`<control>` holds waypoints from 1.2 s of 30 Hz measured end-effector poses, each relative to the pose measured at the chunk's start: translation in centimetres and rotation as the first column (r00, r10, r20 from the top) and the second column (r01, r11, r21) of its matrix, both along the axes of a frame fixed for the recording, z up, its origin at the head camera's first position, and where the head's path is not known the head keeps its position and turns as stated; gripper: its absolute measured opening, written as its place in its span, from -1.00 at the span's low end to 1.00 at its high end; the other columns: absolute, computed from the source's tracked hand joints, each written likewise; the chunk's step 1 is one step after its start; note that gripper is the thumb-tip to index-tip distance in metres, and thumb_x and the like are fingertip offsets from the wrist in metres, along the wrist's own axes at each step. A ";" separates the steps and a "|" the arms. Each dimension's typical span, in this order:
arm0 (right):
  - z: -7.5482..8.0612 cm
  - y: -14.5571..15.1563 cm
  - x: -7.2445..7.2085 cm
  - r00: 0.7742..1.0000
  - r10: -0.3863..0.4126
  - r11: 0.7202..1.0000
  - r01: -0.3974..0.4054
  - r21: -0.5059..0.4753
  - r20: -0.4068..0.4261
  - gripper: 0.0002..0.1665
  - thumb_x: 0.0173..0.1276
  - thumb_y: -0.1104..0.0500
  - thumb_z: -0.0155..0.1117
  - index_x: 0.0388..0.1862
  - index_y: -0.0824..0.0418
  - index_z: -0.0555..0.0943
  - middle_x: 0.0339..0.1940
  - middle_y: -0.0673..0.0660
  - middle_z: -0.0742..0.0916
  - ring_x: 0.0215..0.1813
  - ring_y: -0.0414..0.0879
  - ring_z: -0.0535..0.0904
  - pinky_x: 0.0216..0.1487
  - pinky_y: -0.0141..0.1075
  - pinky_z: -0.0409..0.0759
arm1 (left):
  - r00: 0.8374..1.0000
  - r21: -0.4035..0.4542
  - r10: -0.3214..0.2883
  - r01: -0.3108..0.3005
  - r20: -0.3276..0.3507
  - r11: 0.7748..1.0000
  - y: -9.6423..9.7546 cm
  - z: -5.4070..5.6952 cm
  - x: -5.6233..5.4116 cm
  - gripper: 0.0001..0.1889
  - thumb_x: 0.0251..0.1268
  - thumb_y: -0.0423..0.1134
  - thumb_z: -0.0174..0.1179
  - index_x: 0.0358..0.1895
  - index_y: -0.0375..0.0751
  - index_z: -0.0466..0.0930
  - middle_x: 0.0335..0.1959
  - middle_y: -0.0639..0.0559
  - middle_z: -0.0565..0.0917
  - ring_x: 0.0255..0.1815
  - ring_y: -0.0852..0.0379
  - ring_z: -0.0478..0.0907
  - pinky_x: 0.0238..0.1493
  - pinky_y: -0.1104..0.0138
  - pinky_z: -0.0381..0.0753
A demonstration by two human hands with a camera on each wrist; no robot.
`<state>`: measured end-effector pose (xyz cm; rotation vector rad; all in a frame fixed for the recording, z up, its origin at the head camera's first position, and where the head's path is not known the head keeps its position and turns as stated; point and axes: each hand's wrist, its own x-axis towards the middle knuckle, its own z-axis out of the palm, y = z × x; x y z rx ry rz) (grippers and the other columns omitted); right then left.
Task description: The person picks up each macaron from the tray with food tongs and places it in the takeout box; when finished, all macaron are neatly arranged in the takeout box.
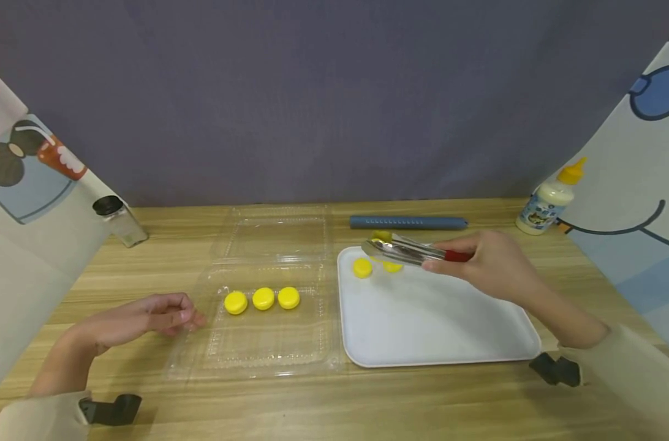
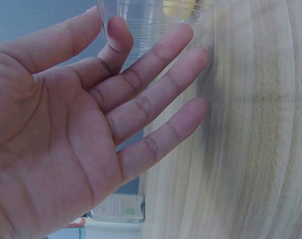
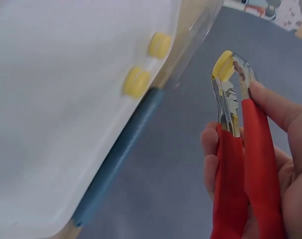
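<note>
My right hand (image 1: 491, 266) holds metal tongs (image 3: 258, 154) with red handles. Between the tong tips is a yellow macaron (image 3: 223, 66), lifted above the white tray (image 1: 434, 331). Two more macarons (image 1: 362, 267) lie near the tray's far left corner. To the left lies an opened clear plastic clamshell box (image 1: 263, 340), its lid folded back. Three yellow macarons (image 1: 263, 299) stand in a row inside it. At the box's left edge, my left hand (image 1: 147, 317) pinches the rim between thumb and index finger; the other fingers (image 2: 158, 107) are extended.
A blue-grey bar-shaped object (image 1: 408, 222) lies behind the tray. A black-capped jar (image 1: 120, 222) leans at the back left, and a bottle with a yellow nozzle (image 1: 546, 202) stands at the back right. A dark curtain (image 1: 334, 104) hangs behind the wooden table (image 1: 334, 407).
</note>
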<state>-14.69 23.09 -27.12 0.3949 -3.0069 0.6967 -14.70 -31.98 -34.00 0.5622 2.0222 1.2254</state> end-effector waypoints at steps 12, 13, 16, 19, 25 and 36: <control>1.3 -6.2 -1.0 0.983 0.183 0.982 -0.184 -0.040 -0.025 -0.47 0.25 -0.19 0.51 0.01 0.16 0.79 -0.85 -0.15 0.37 -0.70 -0.21 0.15 -0.61 -0.33 0.11 | 1.000 0.024 -0.004 0.003 0.013 1.000 0.0 0.1 0.0 -0.82 0.66 -0.29 -0.15 -0.01 -0.37 0.35 0.29 -0.40 0.48 0.19 0.35 0.55 0.10 0.37 0.58; 1.3 -6.8 -1.0 0.980 0.195 0.980 -0.196 -0.038 -0.031 -0.48 0.24 -0.18 0.52 0.01 0.16 0.79 -0.85 -0.15 0.38 -0.70 -0.21 0.15 -0.61 -0.33 0.11 | 1.000 0.022 -0.001 0.001 0.012 1.000 0.0 0.1 0.0 -0.82 0.67 -0.29 -0.15 -0.01 -0.37 0.35 0.28 -0.40 0.49 0.19 0.35 0.55 0.10 0.37 0.58; 1.3 -8.5 -1.0 0.973 0.227 0.973 -0.228 -0.026 -0.036 -0.46 0.20 -0.17 0.55 0.01 0.16 0.79 -0.85 -0.16 0.34 -0.69 -0.22 0.11 -0.59 -0.32 0.10 | 1.000 0.017 0.010 -0.010 0.008 1.000 0.1 0.2 0.1 -0.82 0.67 -0.28 -0.15 -0.03 -0.36 0.36 0.28 -0.41 0.49 0.18 0.36 0.56 0.09 0.37 0.58; 1.1 -10.1 -1.0 0.966 0.255 0.967 -0.255 0.003 -0.035 -0.44 0.19 -0.20 0.55 0.04 0.13 0.79 -0.84 -0.15 0.18 -0.67 -0.22 -0.01 -0.56 -0.33 0.03 | 1.000 0.009 0.016 -0.016 0.003 1.000 0.2 0.2 0.1 -0.81 0.68 -0.27 -0.15 -0.04 -0.35 0.36 0.28 -0.41 0.50 0.18 0.35 0.56 0.08 0.38 0.58; 0.7 -12.9 -0.7 0.943 0.330 0.944 -0.330 0.008 -0.047 -0.44 0.16 -0.21 0.57 0.02 0.10 0.80 -0.84 -0.19 0.11 -0.65 -0.26 -0.06 -0.55 -0.35 -0.01 | 1.000 -0.005 0.023 -0.023 -0.016 1.000 0.2 0.3 0.2 -0.80 0.68 -0.25 -0.15 -0.05 -0.34 0.37 0.25 -0.34 0.52 0.19 0.25 0.56 0.07 0.37 0.58; -1.0 -17.6 -0.1 0.908 0.420 0.905 -0.417 0.078 -0.014 -0.48 0.16 -0.20 0.57 0.02 0.03 0.80 -0.86 -0.17 0.24 -0.60 -0.25 0.12 -0.52 -0.37 0.05 | 0.999 -0.004 0.015 -0.015 -0.035 1.000 0.1 0.2 0.3 -0.81 0.69 -0.25 -0.17 -0.06 -0.32 0.36 0.27 -0.34 0.50 0.24 0.13 0.55 0.08 0.37 0.56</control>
